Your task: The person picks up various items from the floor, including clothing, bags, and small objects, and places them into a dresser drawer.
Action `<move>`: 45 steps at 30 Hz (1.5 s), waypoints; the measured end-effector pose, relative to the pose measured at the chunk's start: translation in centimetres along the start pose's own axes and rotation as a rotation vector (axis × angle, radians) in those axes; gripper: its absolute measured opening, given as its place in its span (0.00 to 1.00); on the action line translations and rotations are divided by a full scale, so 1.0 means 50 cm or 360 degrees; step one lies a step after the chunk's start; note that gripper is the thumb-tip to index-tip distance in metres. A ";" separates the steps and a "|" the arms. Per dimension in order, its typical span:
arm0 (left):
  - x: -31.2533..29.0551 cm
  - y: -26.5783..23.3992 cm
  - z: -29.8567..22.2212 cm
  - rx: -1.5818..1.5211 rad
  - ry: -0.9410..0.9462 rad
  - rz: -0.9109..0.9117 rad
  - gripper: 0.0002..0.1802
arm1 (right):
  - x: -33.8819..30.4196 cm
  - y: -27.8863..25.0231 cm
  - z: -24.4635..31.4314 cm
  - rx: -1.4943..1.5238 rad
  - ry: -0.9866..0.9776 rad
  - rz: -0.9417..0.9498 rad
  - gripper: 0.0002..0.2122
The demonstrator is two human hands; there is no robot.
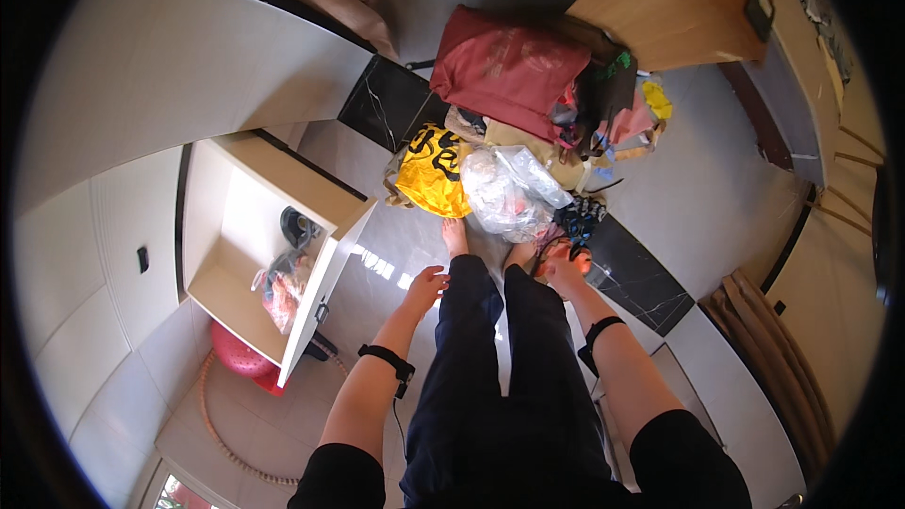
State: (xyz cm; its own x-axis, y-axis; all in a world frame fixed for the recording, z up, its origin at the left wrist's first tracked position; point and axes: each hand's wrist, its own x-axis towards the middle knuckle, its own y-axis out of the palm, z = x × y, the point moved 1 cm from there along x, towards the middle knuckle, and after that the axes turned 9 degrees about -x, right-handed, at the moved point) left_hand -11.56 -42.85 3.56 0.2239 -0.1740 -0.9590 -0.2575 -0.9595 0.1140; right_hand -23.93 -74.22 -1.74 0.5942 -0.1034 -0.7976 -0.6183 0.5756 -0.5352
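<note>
Hanging beside the left leg (467, 306), the left hand (428, 288) has loosely parted fingers, seemingly because it holds nothing; the right hand (564, 277) overlaps an orange object (582, 261) near the right foot (520, 254), probably for easy reach, its fingers' grip impossible to tell

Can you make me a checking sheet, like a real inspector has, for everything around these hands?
Surface: grey tiled floor with black marbled strips.
Things by the hands: orange object at the right hand; its kind is unclear.
Clutter: heaped red bag, yellow bag with black markings, clear plastic bag.
Hands: left hand loosely open, nothing seen in it; right hand's grip cannot be told.
Cables: thin black cord below the left wrist's black strap.
Surroundings: open drawer holding a filled plastic bag; pink ball; brown curtain.
</note>
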 end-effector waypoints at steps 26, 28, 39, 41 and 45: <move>0.334 -0.050 0.191 -0.0367 -0.0307 0.0038 0.30 | 0.377 0.180 0.038 -0.0197 -0.0212 -0.0590 0.14; 0.327 -0.030 0.165 -0.0507 -0.0353 0.0145 0.32 | 0.326 0.192 0.074 -0.0170 -0.0277 -0.0489 0.13; 0.322 0.023 0.183 -0.0503 -0.0459 -0.0012 0.25 | 0.203 0.313 0.189 -0.0149 -0.1028 0.0042 0.14; 0.329 -0.012 0.205 -0.0581 -0.0466 -0.0208 0.23 | 0.232 0.291 0.206 -0.0091 -0.1177 0.0218 0.15; 0.336 -0.042 0.220 -0.0700 -0.0274 -0.0194 0.24 | 0.351 0.246 0.156 0.0644 -0.0833 0.0056 0.26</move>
State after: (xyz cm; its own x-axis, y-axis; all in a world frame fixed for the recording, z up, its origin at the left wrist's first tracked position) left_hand -17.61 -41.32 -15.66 0.0596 -0.0508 -0.9969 0.1907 -0.9797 0.0613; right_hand -17.10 -62.62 -20.17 0.8118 0.2702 -0.5177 -0.4607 0.8411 -0.2833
